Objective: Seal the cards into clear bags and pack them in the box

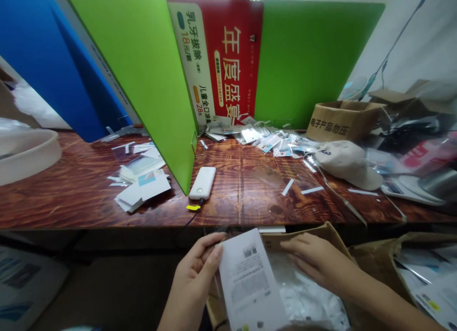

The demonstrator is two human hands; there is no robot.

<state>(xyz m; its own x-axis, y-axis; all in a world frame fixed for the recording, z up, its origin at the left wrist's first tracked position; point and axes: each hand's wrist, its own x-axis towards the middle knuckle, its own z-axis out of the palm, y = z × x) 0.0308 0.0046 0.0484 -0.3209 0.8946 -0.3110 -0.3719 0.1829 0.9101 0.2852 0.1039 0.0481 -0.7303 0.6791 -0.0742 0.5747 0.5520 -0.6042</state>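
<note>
Between its thumb and fingers, my left hand (pixel 198 267) grips a white printed card (pixel 252 283) by its left edge. The card carries a barcode and lines of small print, and it is tilted toward me. My right hand (pixel 317 257) is to the right of the card, fingers stretched out and nothing visible in them. It hovers over an open cardboard box (pixel 333 236) below the table edge. Clear plastic packets (pixel 310 297) with white contents lie in that box, partly hidden by the card and my right hand.
On the wooden table (pixel 239 198) are a white power bank (pixel 203 182), stacked cards (pixel 143 188), a heap of packaged cards (pixel 274 141) and a cap (pixel 348 163). Green panels (pixel 314 60) stand behind. Another open carton (pixel 378 255) is at lower right.
</note>
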